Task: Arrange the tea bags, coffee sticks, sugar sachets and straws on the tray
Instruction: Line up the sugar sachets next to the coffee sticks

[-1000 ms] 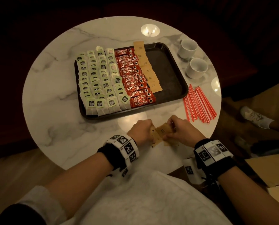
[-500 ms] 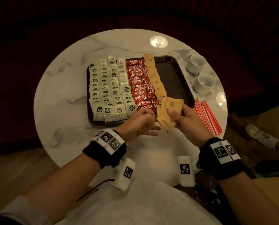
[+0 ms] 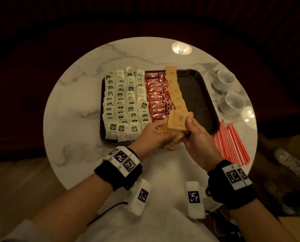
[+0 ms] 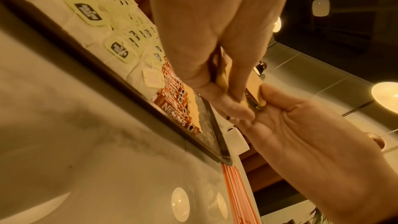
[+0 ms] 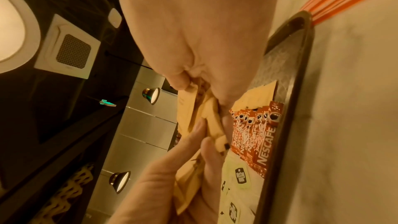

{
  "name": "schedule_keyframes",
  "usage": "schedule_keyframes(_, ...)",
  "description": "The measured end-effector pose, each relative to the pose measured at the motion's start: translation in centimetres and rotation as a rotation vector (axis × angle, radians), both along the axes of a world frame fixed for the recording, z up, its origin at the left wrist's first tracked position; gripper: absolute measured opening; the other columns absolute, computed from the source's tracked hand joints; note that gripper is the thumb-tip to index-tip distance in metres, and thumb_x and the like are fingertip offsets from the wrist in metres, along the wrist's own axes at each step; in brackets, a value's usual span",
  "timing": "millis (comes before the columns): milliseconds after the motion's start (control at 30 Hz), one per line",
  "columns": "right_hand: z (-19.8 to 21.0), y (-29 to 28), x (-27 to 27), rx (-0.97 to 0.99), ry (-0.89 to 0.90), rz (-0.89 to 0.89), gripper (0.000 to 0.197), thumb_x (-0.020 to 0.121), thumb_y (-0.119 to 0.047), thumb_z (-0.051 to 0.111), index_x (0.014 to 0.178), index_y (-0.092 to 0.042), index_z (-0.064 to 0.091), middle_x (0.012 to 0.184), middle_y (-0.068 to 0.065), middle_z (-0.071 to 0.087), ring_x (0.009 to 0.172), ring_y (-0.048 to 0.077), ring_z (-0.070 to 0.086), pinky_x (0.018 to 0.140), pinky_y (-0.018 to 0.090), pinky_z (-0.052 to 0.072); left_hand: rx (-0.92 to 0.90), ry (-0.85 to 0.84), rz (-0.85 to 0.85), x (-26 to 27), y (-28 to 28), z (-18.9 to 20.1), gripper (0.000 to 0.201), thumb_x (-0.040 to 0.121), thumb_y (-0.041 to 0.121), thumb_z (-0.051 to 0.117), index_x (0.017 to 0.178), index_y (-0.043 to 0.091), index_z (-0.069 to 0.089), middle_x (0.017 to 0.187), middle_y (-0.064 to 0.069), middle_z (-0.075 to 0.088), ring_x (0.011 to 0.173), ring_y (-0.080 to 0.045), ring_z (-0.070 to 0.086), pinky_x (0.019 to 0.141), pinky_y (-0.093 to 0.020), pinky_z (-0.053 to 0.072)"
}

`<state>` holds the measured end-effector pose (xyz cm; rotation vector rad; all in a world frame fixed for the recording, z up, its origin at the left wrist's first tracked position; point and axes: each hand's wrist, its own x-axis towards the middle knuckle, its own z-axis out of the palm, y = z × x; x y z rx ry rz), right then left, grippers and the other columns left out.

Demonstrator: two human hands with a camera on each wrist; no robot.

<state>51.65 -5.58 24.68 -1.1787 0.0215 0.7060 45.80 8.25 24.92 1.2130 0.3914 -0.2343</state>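
left hand (image 3: 152, 137): pinching the sachets (image 3: 176, 122) from below
right hand (image 3: 198, 138): thumb clamped on same stack, above tray (image 3: 213, 109) front edge
risk: loose fan could slip, scatter onto sticks (image 3: 157, 96)

your dark rectangular tray (image 3: 207, 103) lies on the round marble worktop (image 3: 79, 105). tea bags (image 3: 124, 103) with pale green tags fill its left part in four overlapping columns. just right of them runs one column of red nescafe coffee sticks (image 3: 157, 96), then a slanting column of brown sugar sachets (image 3: 174, 88); the tray's right part is bare. a fanned bunch of brown sugar sachets (image 3: 178, 122) is held above the tray's near edge. red-and-white straws (image 3: 230, 144) lie bundled on the worktop, right of the tray.
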Motion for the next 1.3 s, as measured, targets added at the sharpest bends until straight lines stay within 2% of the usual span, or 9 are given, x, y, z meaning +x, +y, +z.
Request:
schedule_keyframes(100,-0.3,0.0,0.5,-0.077,-0.036,0.028,0.040,0.107,-0.030,0.030,0.136,-0.017,0.053,0.122,0.005,0.069,0.108,0.015,0.066,0.078,0.024,0.054,-0.017,0.017,0.025,0.5,0.5,-0.1,0.042,0.092,-0.003,0.057,0.129,0.016,0.055,0.116,-0.017,0.066,0.080,-0.023,0.070,0.058,-0.026,0.059)
schedule_keyframes(200,-0.8,-0.2,1.3,-0.136,-0.062,0.029,0.038,0.106,-0.032,0.032,0.134,-0.020,0.055,0.122,0.000,0.069,0.117,0.014,0.062,0.093,0.027,0.046,-0.060,0.050,0.069,1.0,0.9,-0.2,0.044,0.094,-0.003,0.054,0.133,0.017,0.052,0.114,-0.020,0.066,0.074,-0.023,0.071,0.050,-0.025,0.057)
schedule_keyframes(333,-0.9,-0.5,2.0,-0.165,-0.100,0.002,0.040,0.105,-0.032,0.034,0.136,-0.015,0.054,0.120,0.001,0.070,0.114,0.015,0.064,0.097,0.031,0.047,-0.109,0.054,0.099,1.4,1.2,-0.1,0.033,0.096,0.000,0.050,0.115,0.027,0.055,0.102,-0.015,0.069,0.069,-0.023,0.071,0.045,-0.027,0.056)
schedule_keyframes(433,-0.7,-1.0,2.4,-0.238,-0.136,0.019,0.039,0.105,-0.034,0.034,0.134,-0.018,0.056,0.115,-0.003,0.072,0.107,0.013,0.066,0.089,0.029,0.049,-0.125,0.079,0.133,1.6,1.4,-0.1,0.030,0.096,0.003,0.051,0.105,0.032,0.055,0.105,-0.014,0.068,0.070,-0.023,0.071,0.047,-0.030,0.055)
schedule_keyframes(567,-0.5,-1.2,2.8,-0.315,-0.184,0.078,0.039,0.105,-0.034,0.035,0.128,-0.014,0.060,0.099,-0.003,0.072,0.083,0.008,0.066,0.073,0.022,0.051,-0.039,0.067,0.140,1.9,1.5,-0.3,0.027,0.094,0.012,0.058,0.119,0.021,0.059,0.119,-0.012,0.065,0.082,-0.020,0.070,0.050,-0.031,0.057)
schedule_keyframes(633,-0.3,-1.1,2.8,-0.301,-0.181,0.111,0.036,0.105,-0.030,0.038,0.123,-0.008,0.060,0.084,-0.002,0.067,0.064,0.008,0.058,0.059,0.019,0.050,-0.021,0.050,0.139,1.9,1.3,-0.4,0.030,0.092,0.015,0.063,0.122,0.017,0.058,0.117,-0.010,0.066,0.085,-0.018,0.071,0.050,-0.030,0.056)
schedule_keyframes(733,-0.1,-0.8,2.7,-0.271,-0.221,0.134,0.024,0.103,-0.024,0.045,0.109,-0.007,0.061,0.065,-0.003,0.059,0.054,0.008,0.052,0.050,0.020,0.048,-0.020,0.017,0.114,1.8,0.8,-0.5,0.036,0.088,0.008,0.067,0.121,0.013,0.057,0.108,-0.009,0.069,0.080,-0.016,0.071,0.047,-0.025,0.054)
schedule_keyframes(867,0.1,-0.2,2.6,-0.243,-0.234,0.108,0.022,0.102,-0.024,0.047,0.104,-0.006,0.060,0.060,0.001,0.056,0.052,0.010,0.052,0.051,0.021,0.049,-0.066,0.000,0.131,1.7,0.5,-0.3,0.035,0.088,0.003,0.066,0.120,0.014,0.056,0.099,-0.006,0.068,0.077,-0.014,0.070,0.049,-0.023,0.055)
schedule_keyframes(1300,0.5,0.3,3.0,-0.120,-0.121,0.020,0.023,0.102,-0.021,0.047,0.106,-0.005,0.063,0.060,0.001,0.056,0.052,0.008,0.053,0.054,0.017,0.051,-0.127,-0.028,0.173,2.1,0.5,0.1,0.040,0.087,0.002,0.066,0.124,0.012,0.054,0.106,-0.009,0.067,0.082,-0.018,0.070,0.051,-0.025,0.057)
